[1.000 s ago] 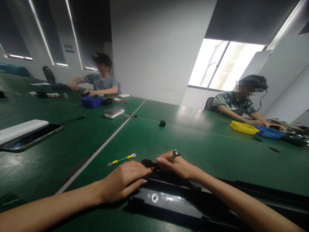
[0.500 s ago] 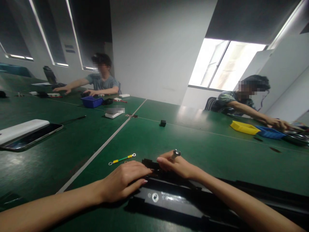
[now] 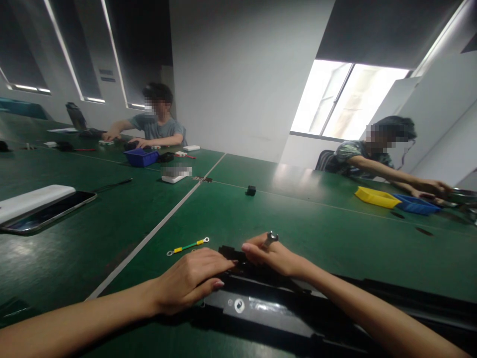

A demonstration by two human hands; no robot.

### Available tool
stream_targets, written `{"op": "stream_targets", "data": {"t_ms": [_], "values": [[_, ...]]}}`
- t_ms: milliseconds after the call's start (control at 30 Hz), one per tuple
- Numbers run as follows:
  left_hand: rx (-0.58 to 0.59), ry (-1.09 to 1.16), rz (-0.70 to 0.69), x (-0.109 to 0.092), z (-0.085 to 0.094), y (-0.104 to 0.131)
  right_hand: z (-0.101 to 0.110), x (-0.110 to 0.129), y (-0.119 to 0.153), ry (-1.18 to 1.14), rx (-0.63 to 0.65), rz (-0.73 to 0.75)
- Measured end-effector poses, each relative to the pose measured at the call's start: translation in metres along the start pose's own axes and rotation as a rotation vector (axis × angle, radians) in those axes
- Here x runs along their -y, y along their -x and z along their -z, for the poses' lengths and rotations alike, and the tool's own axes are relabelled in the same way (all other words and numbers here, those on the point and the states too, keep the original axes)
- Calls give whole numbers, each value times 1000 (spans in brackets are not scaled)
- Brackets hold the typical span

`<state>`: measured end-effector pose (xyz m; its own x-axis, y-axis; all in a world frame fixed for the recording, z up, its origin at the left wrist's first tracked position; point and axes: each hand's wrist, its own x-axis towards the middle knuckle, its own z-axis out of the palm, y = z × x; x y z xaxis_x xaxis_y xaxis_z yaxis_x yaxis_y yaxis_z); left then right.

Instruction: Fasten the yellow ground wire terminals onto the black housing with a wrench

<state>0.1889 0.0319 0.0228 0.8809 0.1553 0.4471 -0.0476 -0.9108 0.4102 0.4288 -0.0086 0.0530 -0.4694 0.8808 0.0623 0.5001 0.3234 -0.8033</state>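
A long black metal part (image 3: 276, 311) lies on the green table, running from the middle to the lower right. My left hand (image 3: 190, 281) rests on its left end, fingers together and pressed to a dark bracket (image 3: 227, 251); what the fingertips hold, if anything, is hidden. Over the same end, my right hand (image 3: 274, 256) is closed round a wrench (image 3: 272, 237), whose open jaw sticks up above the fingers. A green-yellow wire with ring terminals (image 3: 188, 246) lies just beyond my left hand.
A small black block (image 3: 251, 190) sits mid-table. Phone (image 3: 52, 214) and white box (image 3: 37, 196) lie left. Across the table, two people work near a blue bin (image 3: 141, 157), a yellow bin (image 3: 376, 197) and another blue bin (image 3: 417, 204).
My hands and the wrench are almost still; my left thumb has shifted slightly. The left person's reaching hand has drawn in with a small item, and the right person's hands have moved.
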Motion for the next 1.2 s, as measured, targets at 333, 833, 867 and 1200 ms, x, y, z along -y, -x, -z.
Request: {"op": "stream_targets", "data": {"t_ms": [333,833,867,1200], "values": [[10,-5,0,2,-1,0,0,1,-1,-7,7,7],[-5,-46,22,1,-4,0,0,3,0,0,6,-10],[-9,-48,18,1,-4,0,0,3,0,1,4,-12],[-6,-43,3,1,-3,-1,0,2,0,5,8,9]]}}
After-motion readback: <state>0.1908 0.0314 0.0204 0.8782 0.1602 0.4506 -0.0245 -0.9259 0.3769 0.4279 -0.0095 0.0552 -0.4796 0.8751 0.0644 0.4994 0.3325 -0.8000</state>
